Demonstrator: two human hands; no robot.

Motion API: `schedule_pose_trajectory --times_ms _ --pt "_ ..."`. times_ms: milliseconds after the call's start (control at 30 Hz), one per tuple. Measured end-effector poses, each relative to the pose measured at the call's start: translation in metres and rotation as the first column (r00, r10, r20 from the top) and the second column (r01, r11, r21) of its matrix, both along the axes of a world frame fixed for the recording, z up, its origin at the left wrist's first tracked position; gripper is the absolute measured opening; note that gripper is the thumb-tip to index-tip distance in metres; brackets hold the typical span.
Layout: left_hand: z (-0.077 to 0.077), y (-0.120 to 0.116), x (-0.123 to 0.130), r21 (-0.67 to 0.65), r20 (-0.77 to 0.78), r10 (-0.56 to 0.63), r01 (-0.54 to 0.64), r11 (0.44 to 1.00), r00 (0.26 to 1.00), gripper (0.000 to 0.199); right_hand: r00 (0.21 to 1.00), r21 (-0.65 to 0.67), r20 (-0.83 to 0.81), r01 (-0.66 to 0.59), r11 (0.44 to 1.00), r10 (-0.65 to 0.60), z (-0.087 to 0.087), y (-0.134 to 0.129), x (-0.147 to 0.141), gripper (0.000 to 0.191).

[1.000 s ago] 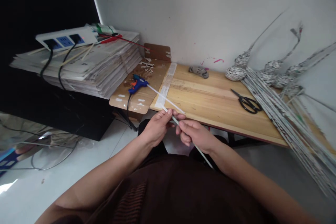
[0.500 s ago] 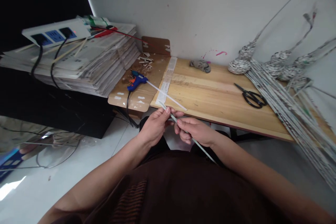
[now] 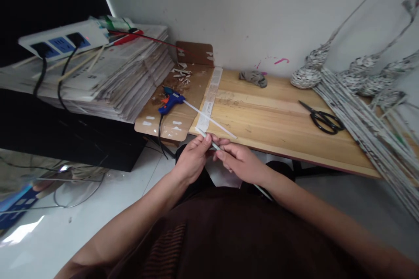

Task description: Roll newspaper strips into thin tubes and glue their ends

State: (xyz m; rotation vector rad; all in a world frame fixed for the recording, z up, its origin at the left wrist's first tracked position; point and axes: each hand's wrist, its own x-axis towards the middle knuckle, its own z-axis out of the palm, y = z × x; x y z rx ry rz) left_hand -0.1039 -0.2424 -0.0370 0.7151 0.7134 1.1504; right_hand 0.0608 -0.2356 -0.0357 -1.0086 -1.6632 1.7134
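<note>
Head view: grips a thin tube [image 3: 214,144] in both hands — near the upper end with the left hand [image 3: 195,153], lower down with the right hand [image 3: 244,161], with thumb and fingers clamped on it in each. Slants it down and to the right, past the right palm, beside the near edge of the surface [image 3: 262,109]. Cannot tell whether touching that edge with the upper tip.

Could crimp or flatten the tube by pinching too hard, or kink it by pulling the two grips out of line. Could also bump the glue stick [image 3: 211,120], jutting from the back of the glue gun [image 3: 172,101] and ending just beyond the hands; might then swing the glue gun round on the cardboard [image 3: 185,117]. Might drag it, too, by catching the cord [image 3: 159,133], hanging over the front.

Among containers, cannot point to any sure one. Could take the woven forms [image 3: 306,77] for hollow vessels at most — cannot see inside them. See scraps [image 3: 186,80] lying loose on the cardboard, and scissors [image 3: 316,116] farther right on the surface.
</note>
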Motion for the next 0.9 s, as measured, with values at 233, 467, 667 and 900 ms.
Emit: schedule_pose_trajectory --times_ms 233,467,667,900 --pt "-0.005 -0.001 -0.003 0.056 0.005 -0.044 0.044 0.997 0.999 0.020 0.971 -0.325 -0.208 -0.182 0.928 0.118 -0.002 0.005 -0.006 0.040" --pt "-0.011 0.001 -0.007 0.049 -0.075 0.091 -0.087 0.995 0.993 0.017 0.945 0.485 0.289 -0.008 0.875 -0.152 0.002 0.003 -0.012 0.022" --pt "-0.012 -0.001 -0.010 0.015 -0.059 0.022 -0.021 1.000 0.998 0.018 0.983 -0.148 0.064 -0.164 0.975 0.175 -0.003 0.006 -0.014 0.041" --pt "-0.011 0.000 -0.012 0.042 -0.005 0.024 -0.024 0.999 1.000 0.019 0.982 -0.336 -0.191 -0.054 0.940 -0.012 -0.008 0.011 -0.020 0.035"
